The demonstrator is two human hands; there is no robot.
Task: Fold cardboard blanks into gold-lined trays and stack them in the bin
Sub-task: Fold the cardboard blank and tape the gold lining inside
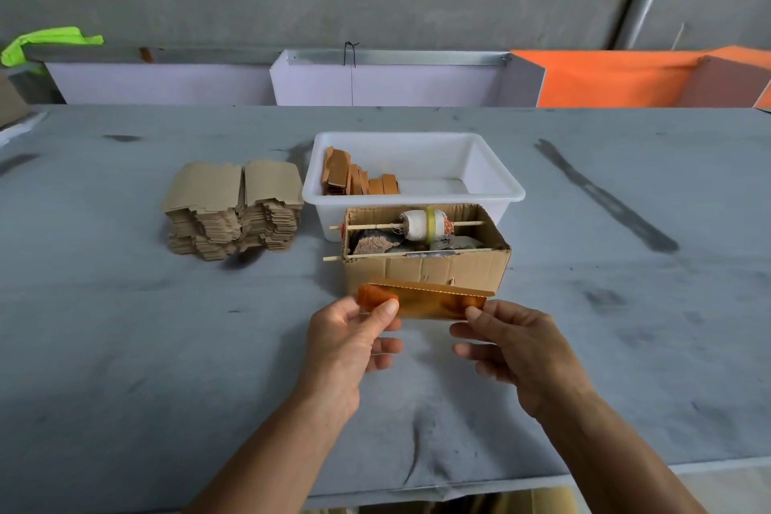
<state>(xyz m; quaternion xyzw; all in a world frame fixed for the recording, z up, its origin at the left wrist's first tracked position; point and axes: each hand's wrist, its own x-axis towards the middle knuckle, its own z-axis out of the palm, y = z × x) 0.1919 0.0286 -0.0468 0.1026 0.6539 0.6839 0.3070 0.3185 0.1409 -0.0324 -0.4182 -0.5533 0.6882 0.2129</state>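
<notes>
While I hold one gold-lined cardboard blank [429,303] up just in front of the open cardboard box [425,263], my two hands share it: my left hand [346,340] has its grip pinching the blank's left end between thumb and forefinger, and my right hand [517,346] has its grip pinching the right end, thumb on top and fingers curled beneath. The blank is a long, flat rectangle, shiny orange-gold on the face toward me, with a corrugated top edge showing.

The box is plain brown corrugated card, its flaps rough. Two thin wooden sticks [406,255] run across it, and on the farther one sits one fat white spool [421,225] with a yellow-green band; dark lumpy scraps lie underneath.

Behind the box, touching it, stands one white plastic bin [496,179], smooth and rectangular with a rolled rim. In its left part leans a row of folded trays [359,179], orange-brown; I cannot count them exactly.

Left of the box, beside the bin, rests one tall, ragged stack of brown blanks [233,209] with notched edges, too many to count.

Everything sits on a grey, smudged cloth-covered surface [125,325].
</notes>
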